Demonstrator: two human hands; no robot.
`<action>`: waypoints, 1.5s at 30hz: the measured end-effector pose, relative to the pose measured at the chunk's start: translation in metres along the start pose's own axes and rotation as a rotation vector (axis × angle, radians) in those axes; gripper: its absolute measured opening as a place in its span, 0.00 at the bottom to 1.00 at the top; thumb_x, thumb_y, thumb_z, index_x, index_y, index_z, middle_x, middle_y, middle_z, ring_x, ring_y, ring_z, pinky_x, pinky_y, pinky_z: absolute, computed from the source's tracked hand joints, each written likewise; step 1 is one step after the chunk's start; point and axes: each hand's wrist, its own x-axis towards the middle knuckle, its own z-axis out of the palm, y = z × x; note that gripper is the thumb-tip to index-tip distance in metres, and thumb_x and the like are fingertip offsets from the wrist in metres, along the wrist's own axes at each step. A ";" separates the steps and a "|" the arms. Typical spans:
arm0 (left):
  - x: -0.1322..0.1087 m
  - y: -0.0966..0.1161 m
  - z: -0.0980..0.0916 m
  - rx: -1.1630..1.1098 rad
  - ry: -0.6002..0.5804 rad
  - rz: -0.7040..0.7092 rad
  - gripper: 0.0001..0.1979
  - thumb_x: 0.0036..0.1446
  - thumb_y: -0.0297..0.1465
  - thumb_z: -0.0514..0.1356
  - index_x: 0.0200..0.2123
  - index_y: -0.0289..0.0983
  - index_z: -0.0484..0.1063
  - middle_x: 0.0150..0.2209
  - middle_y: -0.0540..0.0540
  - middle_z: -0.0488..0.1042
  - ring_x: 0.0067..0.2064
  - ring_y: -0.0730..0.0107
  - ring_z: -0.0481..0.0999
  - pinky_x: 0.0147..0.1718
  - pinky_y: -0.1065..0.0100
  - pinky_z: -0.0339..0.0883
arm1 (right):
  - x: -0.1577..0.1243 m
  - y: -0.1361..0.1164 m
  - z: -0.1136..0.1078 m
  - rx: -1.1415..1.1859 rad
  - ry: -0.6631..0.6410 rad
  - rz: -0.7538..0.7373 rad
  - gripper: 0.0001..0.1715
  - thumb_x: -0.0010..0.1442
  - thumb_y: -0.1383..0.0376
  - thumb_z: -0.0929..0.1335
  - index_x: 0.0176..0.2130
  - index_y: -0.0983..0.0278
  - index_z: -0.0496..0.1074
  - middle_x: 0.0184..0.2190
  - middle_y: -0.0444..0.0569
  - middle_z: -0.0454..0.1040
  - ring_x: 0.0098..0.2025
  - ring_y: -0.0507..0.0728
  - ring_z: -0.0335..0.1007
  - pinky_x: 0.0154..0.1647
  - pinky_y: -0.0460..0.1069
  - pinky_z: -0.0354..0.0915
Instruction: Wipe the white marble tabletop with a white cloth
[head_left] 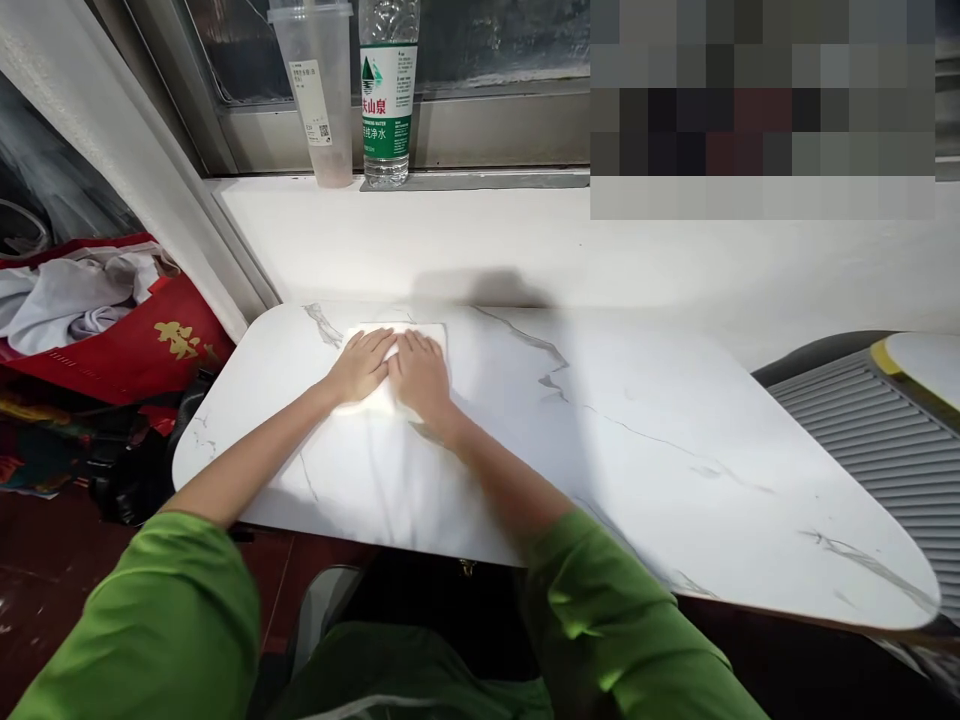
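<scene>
A pale cream, square, thin sheet (381, 401) lies flat on the white marble-patterned table (660, 400), toward its far left part. Whether it is paper or cloth I cannot tell. My left hand (360, 366) presses down on the sheet's left side, palm down with fingers stretched out. Beside it, my right hand (420, 370) lies flat over the sheet's right side, its fingers also extended. The two hands touch or nearly touch along their inner edges. Much of the sheet is hidden under them.
A clear plastic cup (319, 100) and a water bottle (388, 110) stand on the window ledge behind the table. At left, a red bag (150, 335) holds white cloth. A grey ribbed surface (855, 440) lies at right. A pixelated patch covers the upper right.
</scene>
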 end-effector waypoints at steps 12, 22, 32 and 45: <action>-0.198 -0.025 -0.032 0.001 0.025 -0.139 0.30 0.66 0.38 0.41 0.70 0.39 0.48 0.70 0.43 0.53 0.70 0.57 0.53 0.68 0.48 0.44 | -0.081 -0.137 -0.008 0.033 -0.185 -0.291 0.30 0.67 0.59 0.56 0.63 0.65 0.64 0.65 0.55 0.62 0.69 0.63 0.52 0.70 0.64 0.50; -0.109 -0.120 -0.040 0.033 0.040 -0.178 0.30 0.63 0.39 0.42 0.65 0.32 0.56 0.67 0.37 0.60 0.68 0.56 0.57 0.66 0.53 0.48 | 0.032 -0.142 0.041 0.022 -0.157 -0.242 0.29 0.68 0.64 0.57 0.61 0.77 0.64 0.63 0.62 0.65 0.65 0.63 0.58 0.67 0.61 0.51; 0.021 -0.100 -0.016 0.046 0.029 -0.092 0.28 0.62 0.33 0.44 0.65 0.34 0.57 0.68 0.39 0.58 0.69 0.60 0.55 0.67 0.54 0.46 | 0.085 -0.044 0.055 0.039 -0.037 -0.070 0.28 0.66 0.70 0.55 0.60 0.79 0.65 0.63 0.64 0.64 0.67 0.65 0.56 0.68 0.61 0.47; -0.096 0.055 0.007 0.070 0.103 -0.071 0.30 0.64 0.33 0.42 0.66 0.24 0.54 0.67 0.30 0.56 0.70 0.48 0.52 0.68 0.46 0.39 | -0.080 -0.019 -0.023 0.007 -0.083 -0.269 0.30 0.67 0.67 0.54 0.62 0.76 0.65 0.64 0.60 0.64 0.66 0.62 0.57 0.69 0.60 0.47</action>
